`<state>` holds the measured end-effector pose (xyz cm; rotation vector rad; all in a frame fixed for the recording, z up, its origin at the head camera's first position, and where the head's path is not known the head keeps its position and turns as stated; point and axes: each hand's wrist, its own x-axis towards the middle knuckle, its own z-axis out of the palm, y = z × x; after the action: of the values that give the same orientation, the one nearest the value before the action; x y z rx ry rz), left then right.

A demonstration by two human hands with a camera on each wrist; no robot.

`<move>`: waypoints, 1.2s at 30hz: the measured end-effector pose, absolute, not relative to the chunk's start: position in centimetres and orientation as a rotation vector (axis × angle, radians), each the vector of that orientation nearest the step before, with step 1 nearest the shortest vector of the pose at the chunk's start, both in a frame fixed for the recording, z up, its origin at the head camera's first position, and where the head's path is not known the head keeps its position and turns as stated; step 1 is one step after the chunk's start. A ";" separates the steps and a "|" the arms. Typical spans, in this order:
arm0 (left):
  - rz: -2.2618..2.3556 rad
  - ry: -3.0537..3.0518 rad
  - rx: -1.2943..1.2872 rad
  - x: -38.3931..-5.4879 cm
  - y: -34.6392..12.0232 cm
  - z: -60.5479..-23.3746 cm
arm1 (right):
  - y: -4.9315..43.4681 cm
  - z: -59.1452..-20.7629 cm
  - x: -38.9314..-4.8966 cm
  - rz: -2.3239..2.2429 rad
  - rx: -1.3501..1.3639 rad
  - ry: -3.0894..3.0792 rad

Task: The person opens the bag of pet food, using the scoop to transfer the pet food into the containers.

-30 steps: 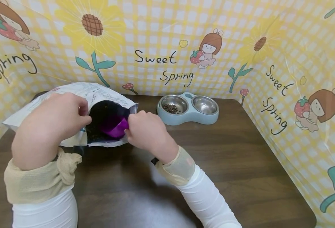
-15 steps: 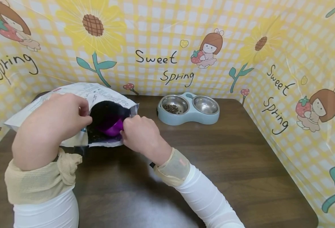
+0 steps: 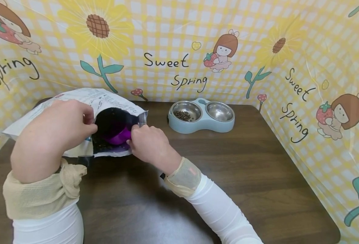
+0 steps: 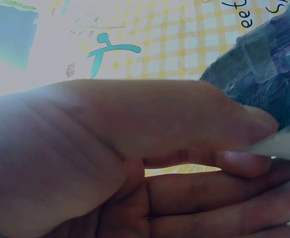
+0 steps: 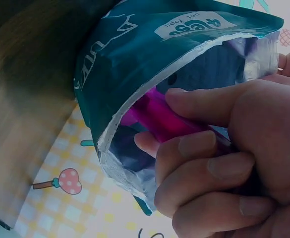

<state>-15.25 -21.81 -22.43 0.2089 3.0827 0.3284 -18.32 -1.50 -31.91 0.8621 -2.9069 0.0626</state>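
On the left, I am watching from far off as the left grip [image 3: 63, 123] is pinching the edge of a big bag [image 3: 103, 96] between thumb and finger. The bag is lying on the brown worktop [image 3: 243, 169], and its mouth is gaping open. A purple scoop [image 3: 117, 137] is sitting in that mouth. The right grip [image 3: 150, 144] is curling round the scoop's handle and holding it. Farther right, a blue stand [image 3: 202, 126] is carrying two shiny bowls [image 3: 220, 112]. Little brown bits [image 3: 182, 116] are lying in the left bowl.
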 end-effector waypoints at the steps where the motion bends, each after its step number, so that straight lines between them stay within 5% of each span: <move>1: 0.331 3.082 0.208 -15.2 -21.8 -22.4 | -1.5 -32.0 -18.3 0.061 0.858 -2.905; 36: 0.327 3.069 0.231 -15.4 -21.9 -22.6 | -0.4 -31.5 -19.0 0.093 0.916 -2.999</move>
<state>-15.39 -21.94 -22.63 0.2305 3.0689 0.3272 -19.02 -0.43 -31.50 0.9163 -2.9993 0.0931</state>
